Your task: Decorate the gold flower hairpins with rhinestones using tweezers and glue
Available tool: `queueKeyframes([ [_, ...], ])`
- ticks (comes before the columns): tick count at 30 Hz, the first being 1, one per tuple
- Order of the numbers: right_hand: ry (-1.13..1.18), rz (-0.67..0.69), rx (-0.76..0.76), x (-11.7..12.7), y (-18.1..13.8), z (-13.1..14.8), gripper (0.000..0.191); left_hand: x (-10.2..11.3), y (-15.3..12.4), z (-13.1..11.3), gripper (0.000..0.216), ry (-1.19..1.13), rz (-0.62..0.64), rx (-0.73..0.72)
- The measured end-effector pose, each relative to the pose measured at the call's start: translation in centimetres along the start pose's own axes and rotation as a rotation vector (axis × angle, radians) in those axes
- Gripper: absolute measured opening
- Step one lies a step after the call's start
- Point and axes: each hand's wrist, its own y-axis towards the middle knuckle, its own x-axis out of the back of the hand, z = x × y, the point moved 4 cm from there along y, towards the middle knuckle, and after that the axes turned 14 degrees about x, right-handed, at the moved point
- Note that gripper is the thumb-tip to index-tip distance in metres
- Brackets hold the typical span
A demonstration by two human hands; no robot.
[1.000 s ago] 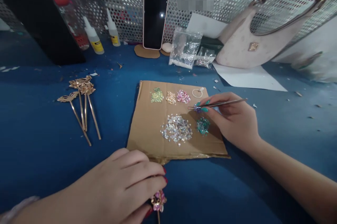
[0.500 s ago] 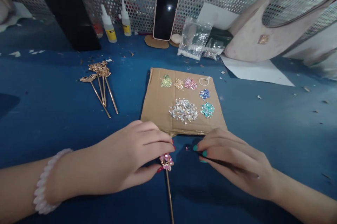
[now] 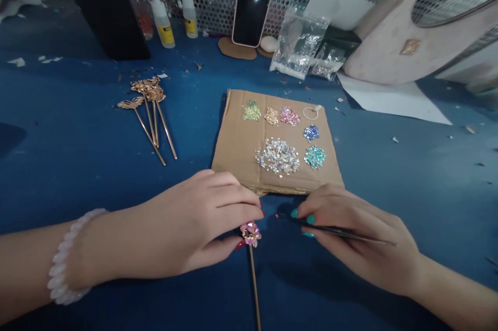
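I log the tabletop as deep blue and the cardboard sheet as plain tan. Sequins on it: lime heap, amber heap, pink heap, violet-blue heap, teal heap, silver iridescent heap.

Nails on the left hand are red and the bracelet is milky white. Nails on the right hand are teal.

The flower hairpin has a glittery pink head and gold stem. The tweezers are dark steel, the spare hairpins gold. The glue bottles are white with yellow labels.

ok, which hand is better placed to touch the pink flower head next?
Right, probably: the right hand holds tweezers whose tip points at the flower head, while the left hand pinches it steady.
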Motion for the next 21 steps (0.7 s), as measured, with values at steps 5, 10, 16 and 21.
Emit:
queueKeyframes([
  [5,-0.016,0.015,0.024,-0.24,0.22,0.24,0.021,0.05,0.19,-0.05,0.030,0.012,0.015,0.004],
  [10,-0.003,0.021,0.018,-0.16,0.33,0.11,0.022,0.02,0.10,-0.01,0.031,0.021,0.022,0.001],
  [16,0.004,0.023,0.012,-0.06,0.15,0.06,0.021,-0.09,-0.02,0.04,0.031,0.030,0.012,-0.007],
  [21,0.018,0.025,0.016,-0.14,0.21,0.14,0.020,0.01,-0.13,-0.07,0.030,0.041,0.007,0.001],
])
